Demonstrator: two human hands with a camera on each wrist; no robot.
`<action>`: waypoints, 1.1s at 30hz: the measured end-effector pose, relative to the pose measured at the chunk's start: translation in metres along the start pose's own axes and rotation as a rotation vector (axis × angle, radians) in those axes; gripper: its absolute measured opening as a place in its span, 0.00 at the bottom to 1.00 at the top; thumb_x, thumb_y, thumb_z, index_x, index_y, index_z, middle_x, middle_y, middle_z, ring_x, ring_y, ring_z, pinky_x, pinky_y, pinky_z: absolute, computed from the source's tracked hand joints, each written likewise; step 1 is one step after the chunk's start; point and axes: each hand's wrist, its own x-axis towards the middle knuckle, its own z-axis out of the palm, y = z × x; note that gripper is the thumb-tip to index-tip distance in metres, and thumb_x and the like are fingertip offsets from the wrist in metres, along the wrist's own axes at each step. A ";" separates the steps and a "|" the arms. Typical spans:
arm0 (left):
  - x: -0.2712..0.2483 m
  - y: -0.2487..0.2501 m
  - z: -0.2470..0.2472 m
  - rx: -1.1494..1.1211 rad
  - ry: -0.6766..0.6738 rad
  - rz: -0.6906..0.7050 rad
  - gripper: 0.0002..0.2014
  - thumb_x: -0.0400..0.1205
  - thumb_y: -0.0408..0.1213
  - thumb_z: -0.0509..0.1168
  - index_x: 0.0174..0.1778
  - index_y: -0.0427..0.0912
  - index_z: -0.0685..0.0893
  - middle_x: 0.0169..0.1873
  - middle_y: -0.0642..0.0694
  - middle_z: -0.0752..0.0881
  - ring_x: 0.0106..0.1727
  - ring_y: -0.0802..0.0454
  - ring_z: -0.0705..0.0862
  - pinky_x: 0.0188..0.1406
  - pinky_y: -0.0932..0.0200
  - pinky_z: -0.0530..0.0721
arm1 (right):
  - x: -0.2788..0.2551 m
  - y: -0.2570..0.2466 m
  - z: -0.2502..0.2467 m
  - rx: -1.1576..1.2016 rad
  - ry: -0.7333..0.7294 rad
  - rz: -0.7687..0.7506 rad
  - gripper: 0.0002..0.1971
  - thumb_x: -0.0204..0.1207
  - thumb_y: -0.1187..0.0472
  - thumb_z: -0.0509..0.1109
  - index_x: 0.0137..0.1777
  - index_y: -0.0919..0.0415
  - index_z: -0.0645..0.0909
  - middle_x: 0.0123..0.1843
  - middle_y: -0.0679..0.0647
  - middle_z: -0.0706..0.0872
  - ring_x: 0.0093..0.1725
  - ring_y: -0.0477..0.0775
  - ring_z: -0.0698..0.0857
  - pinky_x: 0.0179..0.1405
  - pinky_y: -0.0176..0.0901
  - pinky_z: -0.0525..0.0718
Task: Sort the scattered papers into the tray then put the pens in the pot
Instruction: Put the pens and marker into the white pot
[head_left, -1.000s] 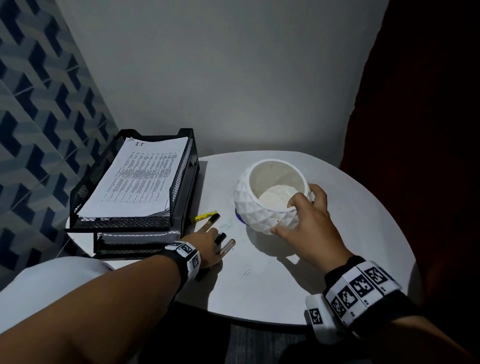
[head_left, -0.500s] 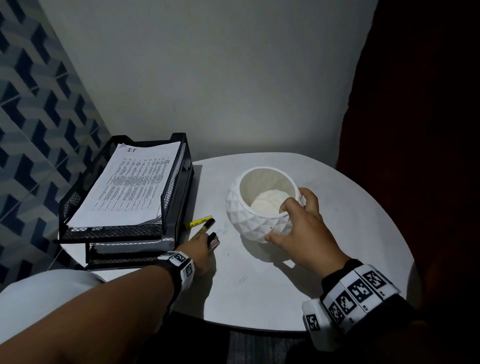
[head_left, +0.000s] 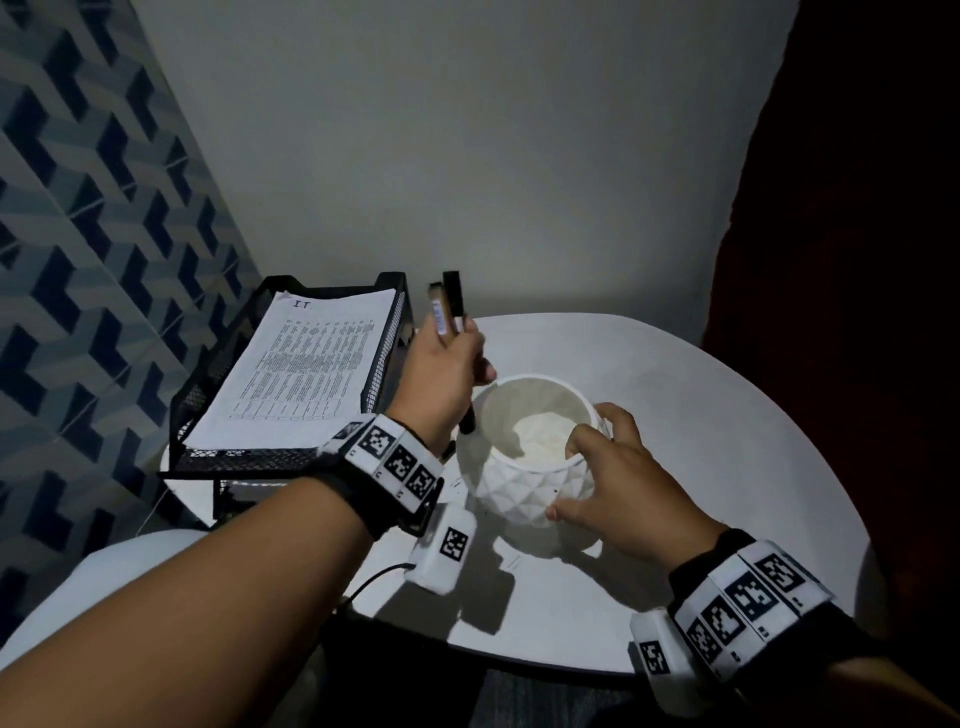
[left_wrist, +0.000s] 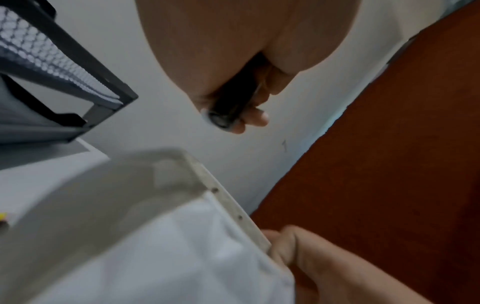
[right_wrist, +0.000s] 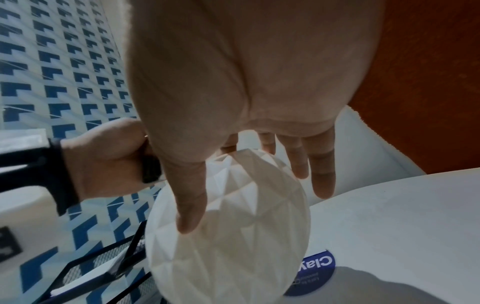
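left hand (head_left: 441, 371): raised, fist closed, apparently gripping | right hand (head_left: 610, 486): lower, fingers curled, thumb extended

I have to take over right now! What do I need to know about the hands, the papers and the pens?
Left hand: grips the pens in a bunch, held beside the pot's rim, not yet inside.
Right hand: grip on the white pot, fingers over its rim, steadying it on the table.
Done: papers lie stacked in the black tray.
Left: lower the pens into the pot. A yellow pen seems to remain on the table.
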 end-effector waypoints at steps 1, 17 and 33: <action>-0.004 -0.004 0.005 -0.003 -0.054 -0.011 0.09 0.84 0.23 0.59 0.44 0.42 0.74 0.31 0.46 0.75 0.27 0.49 0.78 0.37 0.52 0.84 | -0.001 -0.004 0.002 -0.015 -0.033 -0.015 0.27 0.65 0.44 0.86 0.54 0.40 0.70 0.83 0.42 0.53 0.71 0.60 0.79 0.64 0.50 0.83; 0.010 -0.023 0.003 0.148 -0.211 -0.058 0.12 0.79 0.20 0.66 0.41 0.41 0.90 0.42 0.41 0.92 0.41 0.52 0.88 0.41 0.65 0.83 | 0.002 -0.001 -0.010 -0.073 -0.001 0.032 0.26 0.63 0.44 0.86 0.51 0.41 0.72 0.86 0.46 0.54 0.69 0.62 0.81 0.58 0.47 0.82; 0.055 -0.165 -0.067 1.204 -0.206 -0.242 0.27 0.81 0.46 0.69 0.78 0.46 0.75 0.68 0.38 0.84 0.67 0.40 0.84 0.68 0.53 0.81 | 0.003 0.007 -0.018 -0.002 -0.001 0.080 0.22 0.66 0.50 0.85 0.49 0.40 0.73 0.87 0.46 0.53 0.77 0.60 0.74 0.67 0.49 0.80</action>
